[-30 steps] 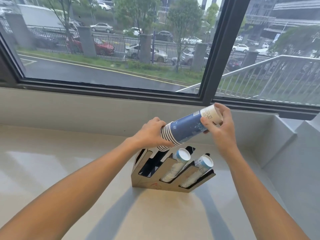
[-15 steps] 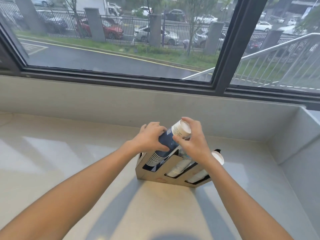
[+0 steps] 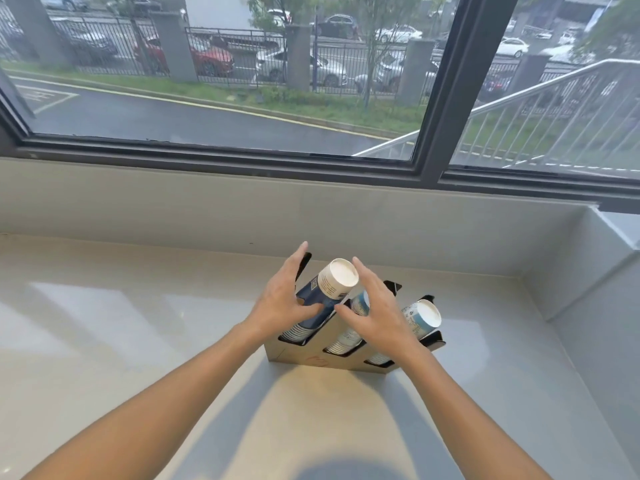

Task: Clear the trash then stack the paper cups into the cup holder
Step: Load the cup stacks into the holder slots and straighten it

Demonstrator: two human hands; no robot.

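Blue cup stack (image 3: 323,299) sits slotted; spread left hand (image 3: 282,299) and right hand (image 3: 375,315) hide the middle stack (image 3: 348,336).

Counter (image 3: 104,323): pale stone-like slab, polished, glossy, throws back window light in soft patches. Upstand behind it same pale stuff, duller. Holder (image 3: 311,358): front panel brushed metal by the look, satin sheen; dark side pieces, glossy, likely plastic. Blue cups (image 3: 313,299): paper, printed, matt; white base, ribbed stack of rolled rims low in the slot. Light cups (image 3: 420,317): paper, matt, pale blue print. Window frame (image 3: 446,98): dark metal, smooth, semi-matt
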